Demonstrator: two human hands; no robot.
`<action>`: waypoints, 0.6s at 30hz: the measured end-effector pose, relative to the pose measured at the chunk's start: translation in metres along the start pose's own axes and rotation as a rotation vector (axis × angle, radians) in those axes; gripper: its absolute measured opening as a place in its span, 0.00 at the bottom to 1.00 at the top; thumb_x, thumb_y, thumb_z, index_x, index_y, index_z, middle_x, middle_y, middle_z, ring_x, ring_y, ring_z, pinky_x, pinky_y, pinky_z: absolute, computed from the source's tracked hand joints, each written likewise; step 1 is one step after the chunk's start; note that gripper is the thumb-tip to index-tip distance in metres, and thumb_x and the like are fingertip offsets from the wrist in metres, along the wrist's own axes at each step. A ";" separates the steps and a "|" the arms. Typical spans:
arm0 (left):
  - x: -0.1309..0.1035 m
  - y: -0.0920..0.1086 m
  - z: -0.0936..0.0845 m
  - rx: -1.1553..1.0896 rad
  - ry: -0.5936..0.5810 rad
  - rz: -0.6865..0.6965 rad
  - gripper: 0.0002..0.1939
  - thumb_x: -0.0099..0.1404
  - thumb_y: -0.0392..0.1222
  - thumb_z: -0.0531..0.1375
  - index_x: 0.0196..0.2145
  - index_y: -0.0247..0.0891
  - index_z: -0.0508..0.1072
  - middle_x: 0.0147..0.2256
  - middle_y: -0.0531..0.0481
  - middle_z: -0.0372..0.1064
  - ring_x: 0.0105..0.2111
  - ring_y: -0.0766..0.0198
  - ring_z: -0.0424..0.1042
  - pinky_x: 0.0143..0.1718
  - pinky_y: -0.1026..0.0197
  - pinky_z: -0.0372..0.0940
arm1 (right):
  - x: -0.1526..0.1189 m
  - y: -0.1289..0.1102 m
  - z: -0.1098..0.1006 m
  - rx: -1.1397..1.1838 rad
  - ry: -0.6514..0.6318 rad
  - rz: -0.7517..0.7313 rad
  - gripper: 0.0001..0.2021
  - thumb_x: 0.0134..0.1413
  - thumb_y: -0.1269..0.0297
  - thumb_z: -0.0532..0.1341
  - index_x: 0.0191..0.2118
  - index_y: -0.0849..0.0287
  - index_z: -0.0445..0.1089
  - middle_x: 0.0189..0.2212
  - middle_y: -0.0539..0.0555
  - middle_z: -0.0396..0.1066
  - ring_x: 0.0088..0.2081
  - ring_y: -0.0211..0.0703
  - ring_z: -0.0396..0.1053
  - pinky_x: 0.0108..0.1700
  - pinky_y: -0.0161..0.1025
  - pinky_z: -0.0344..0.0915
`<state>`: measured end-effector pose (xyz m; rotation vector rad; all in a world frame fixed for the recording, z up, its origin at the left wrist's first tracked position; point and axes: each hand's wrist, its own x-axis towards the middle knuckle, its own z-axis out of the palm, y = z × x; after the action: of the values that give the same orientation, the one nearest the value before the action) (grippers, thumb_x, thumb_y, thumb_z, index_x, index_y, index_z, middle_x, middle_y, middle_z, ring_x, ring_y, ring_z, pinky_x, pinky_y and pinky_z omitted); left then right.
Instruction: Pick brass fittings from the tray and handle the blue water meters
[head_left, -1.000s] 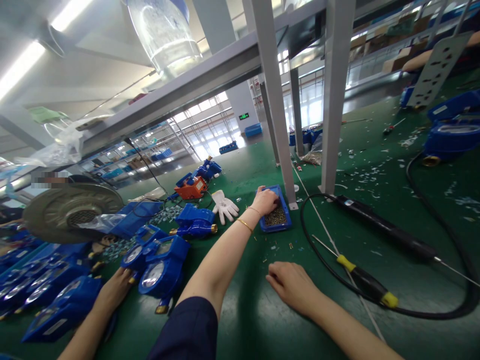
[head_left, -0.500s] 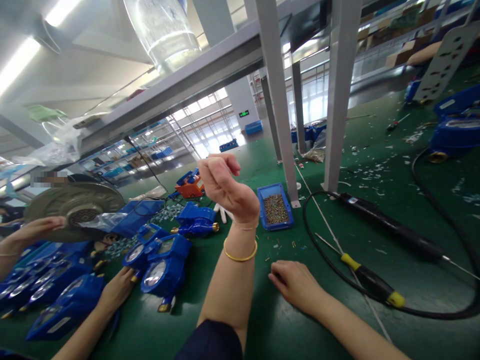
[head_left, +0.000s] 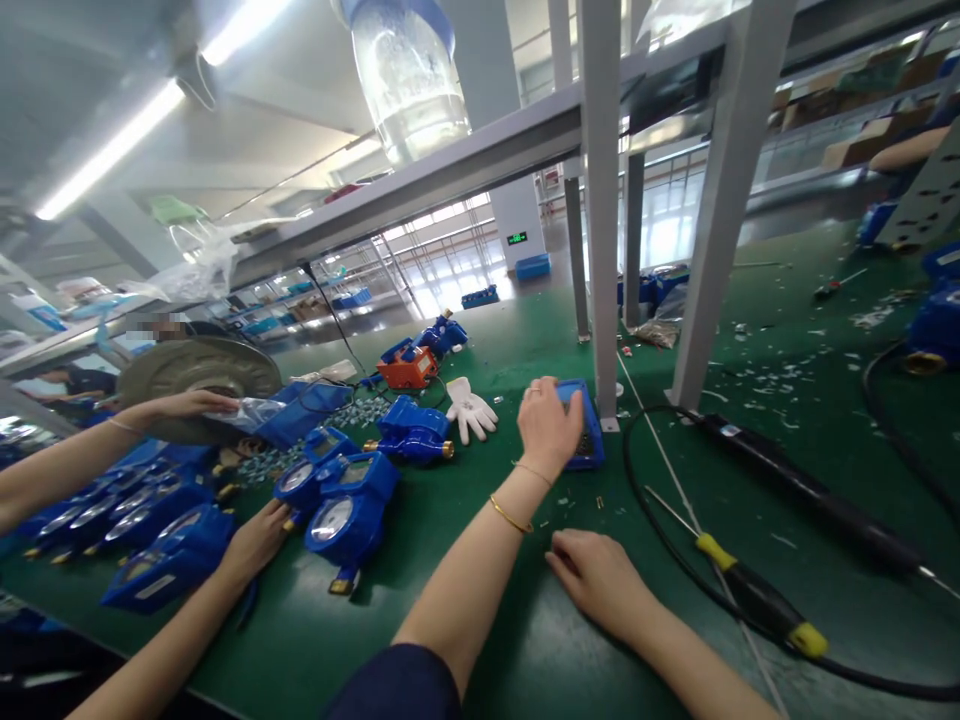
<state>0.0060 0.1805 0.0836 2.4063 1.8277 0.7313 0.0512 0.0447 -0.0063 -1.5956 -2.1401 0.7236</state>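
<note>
My left hand (head_left: 551,425), with a gold bracelet on the wrist, reaches over a blue tray (head_left: 591,425) of small screws. Its thumb stands apart from the fingers, and the fingertips are hidden over the tray. On the green tabletop in front of the tray rests my right hand (head_left: 600,580), its fingers curled in. Whatever is inside that curl, if anything, does not show. A few loose brass-coloured screws (head_left: 599,502) lie between the tray and my right hand. To the right is a yellow-and-black screwdriver (head_left: 757,595).
Blue meters (head_left: 352,510) and a white glove (head_left: 470,410) lie to the left. Another person's hands (head_left: 259,535) are among the meters. A black powered screwdriver (head_left: 817,490) trails its cable around the hand screwdriver. Grey shelf posts (head_left: 602,200) stand behind the tray.
My left hand has come down from its raised position to the tray, uncovering the white glove. My right hand keeps its place. The view has shifted, and another person's upper hand has moved right.
</note>
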 end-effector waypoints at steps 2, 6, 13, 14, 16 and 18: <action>0.013 -0.029 0.005 0.036 -0.084 -0.117 0.17 0.71 0.47 0.58 0.51 0.33 0.67 0.49 0.35 0.71 0.52 0.48 0.70 0.49 0.56 0.65 | 0.000 -0.002 -0.001 0.001 0.007 0.007 0.09 0.64 0.68 0.55 0.32 0.59 0.70 0.33 0.54 0.74 0.37 0.47 0.72 0.35 0.38 0.54; 0.013 -0.051 0.023 0.051 -0.262 -0.165 0.05 0.67 0.38 0.57 0.39 0.37 0.72 0.39 0.42 0.76 0.41 0.52 0.76 0.40 0.59 0.67 | 0.001 -0.003 -0.001 0.007 0.004 0.015 0.09 0.65 0.68 0.56 0.32 0.59 0.69 0.32 0.52 0.74 0.36 0.45 0.72 0.34 0.38 0.50; 0.006 -0.059 0.026 0.055 -0.214 -0.189 0.14 0.70 0.38 0.51 0.48 0.37 0.72 0.45 0.38 0.75 0.46 0.49 0.75 0.45 0.56 0.67 | 0.001 0.000 -0.002 0.011 -0.006 0.014 0.10 0.65 0.67 0.56 0.32 0.59 0.69 0.32 0.52 0.73 0.36 0.43 0.71 0.34 0.37 0.49; 0.010 -0.061 0.025 0.060 -0.205 -0.195 0.14 0.70 0.38 0.50 0.48 0.36 0.72 0.45 0.37 0.75 0.47 0.48 0.75 0.45 0.55 0.67 | 0.001 0.000 -0.002 0.012 -0.006 0.016 0.10 0.66 0.67 0.55 0.32 0.59 0.69 0.32 0.52 0.73 0.36 0.43 0.71 0.34 0.37 0.49; 0.018 -0.066 0.024 0.068 -0.194 -0.197 0.13 0.70 0.38 0.51 0.47 0.37 0.72 0.44 0.37 0.75 0.46 0.48 0.75 0.45 0.55 0.66 | 0.001 0.000 -0.001 0.013 -0.009 0.017 0.10 0.66 0.67 0.55 0.32 0.59 0.69 0.32 0.52 0.73 0.35 0.43 0.71 0.34 0.37 0.50; 0.022 -0.069 0.024 0.071 -0.184 -0.200 0.13 0.69 0.38 0.52 0.47 0.37 0.73 0.43 0.38 0.76 0.46 0.48 0.75 0.45 0.55 0.66 | 0.001 0.000 -0.001 0.015 -0.009 0.015 0.11 0.66 0.67 0.55 0.31 0.59 0.68 0.31 0.51 0.73 0.35 0.43 0.71 0.34 0.37 0.50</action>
<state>-0.0427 0.2282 0.0495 2.2009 2.0088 0.4204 0.0515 0.0461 -0.0055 -1.6050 -2.1259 0.7516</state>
